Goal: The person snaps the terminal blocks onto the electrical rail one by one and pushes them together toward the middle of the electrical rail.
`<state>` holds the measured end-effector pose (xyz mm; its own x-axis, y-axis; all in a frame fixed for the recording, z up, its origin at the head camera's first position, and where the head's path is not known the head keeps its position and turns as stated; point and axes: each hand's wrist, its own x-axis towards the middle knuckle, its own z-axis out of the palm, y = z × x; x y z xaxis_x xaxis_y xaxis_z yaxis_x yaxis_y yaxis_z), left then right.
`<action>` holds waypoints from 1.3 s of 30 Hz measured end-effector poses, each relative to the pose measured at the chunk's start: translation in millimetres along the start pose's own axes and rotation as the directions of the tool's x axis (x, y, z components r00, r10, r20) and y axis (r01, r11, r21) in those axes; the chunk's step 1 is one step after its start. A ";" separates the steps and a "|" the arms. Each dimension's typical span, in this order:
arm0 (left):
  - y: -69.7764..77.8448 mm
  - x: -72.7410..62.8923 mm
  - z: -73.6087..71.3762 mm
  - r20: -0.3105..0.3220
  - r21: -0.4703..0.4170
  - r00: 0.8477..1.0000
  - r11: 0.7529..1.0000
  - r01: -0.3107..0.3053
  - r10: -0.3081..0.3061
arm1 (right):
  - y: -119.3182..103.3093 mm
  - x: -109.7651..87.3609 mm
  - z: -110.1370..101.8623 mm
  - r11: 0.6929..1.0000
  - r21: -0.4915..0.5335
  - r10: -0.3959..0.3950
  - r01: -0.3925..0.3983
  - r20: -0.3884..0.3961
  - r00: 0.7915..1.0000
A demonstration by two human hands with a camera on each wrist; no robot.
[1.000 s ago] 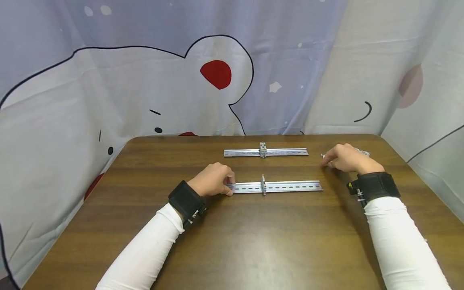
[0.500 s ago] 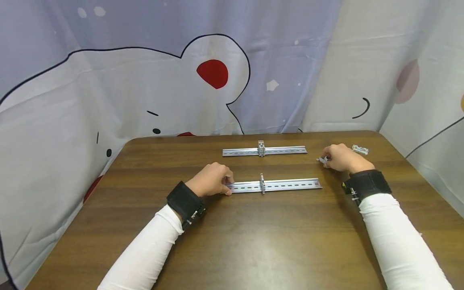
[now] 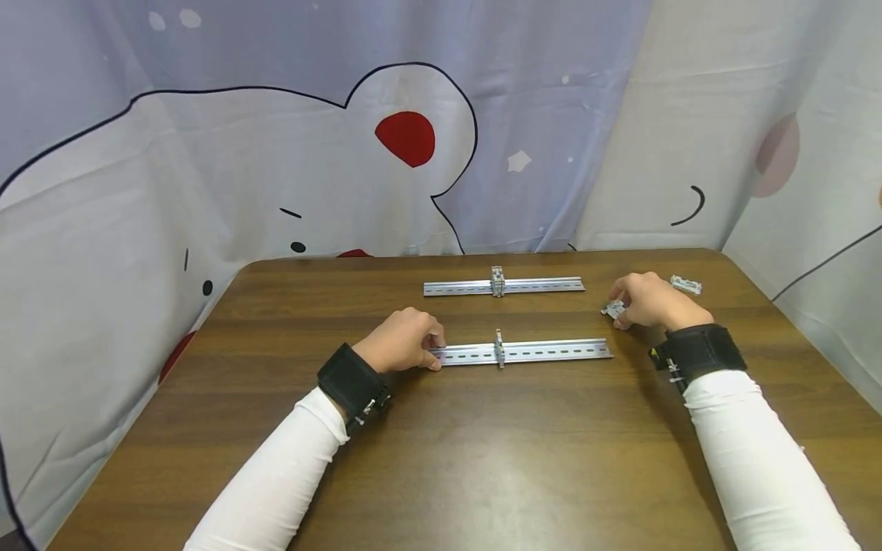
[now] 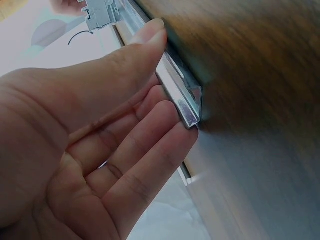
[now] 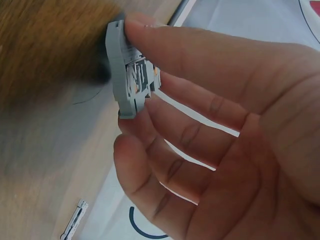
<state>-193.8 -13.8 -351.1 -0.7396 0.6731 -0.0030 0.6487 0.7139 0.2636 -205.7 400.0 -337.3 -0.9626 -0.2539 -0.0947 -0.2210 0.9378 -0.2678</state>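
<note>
My left hand (image 3: 406,340) grips the left end of the near slotted metal DIN rail (image 3: 558,350), thumb on one side and fingers on the other, as the left wrist view shows. One grey terminal block (image 3: 499,349) sits upright across this rail near its middle. At the right, my right hand (image 3: 654,300) pinches another grey terminal block (image 5: 116,70) between thumb and fingers. Metal contacts show in that block's side in the right wrist view. Whether it touches the table is unclear.
Farther back lies a second DIN rail (image 3: 458,288) with a small cluster of terminal blocks (image 3: 498,282) on it. A loose terminal block (image 3: 685,285) lies beyond my right hand on the wooden table (image 3: 441,459). A printed curtain (image 3: 276,176) hangs behind.
My right hand has shifted slightly left with the terminal block, which has turned to show more of its flat side. The loose block behind came into fuller view. My left hand stays on the rail.
</note>
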 end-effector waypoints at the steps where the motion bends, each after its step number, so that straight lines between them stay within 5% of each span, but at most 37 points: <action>1: 0.0 0.0 -0.4 -0.001 -0.002 1.000 1.000 0.002 -0.002 | -1.1 -0.5 -0.6 1.000 0.004 0.001 -0.001 0.000 1.000; 39: 3.1 -0.9 -1.4 -0.005 -0.001 1.000 1.000 0.000 0.000 | -8.1 -4.1 -6.0 0.999 0.016 0.037 -0.037 0.029 0.999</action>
<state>-191.4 -12.4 -348.9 -0.7405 0.6720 0.0022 0.6485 0.7137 0.2647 -200.9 394.9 -329.0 -0.9651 -0.2260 -0.1321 -0.1825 0.9427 -0.2793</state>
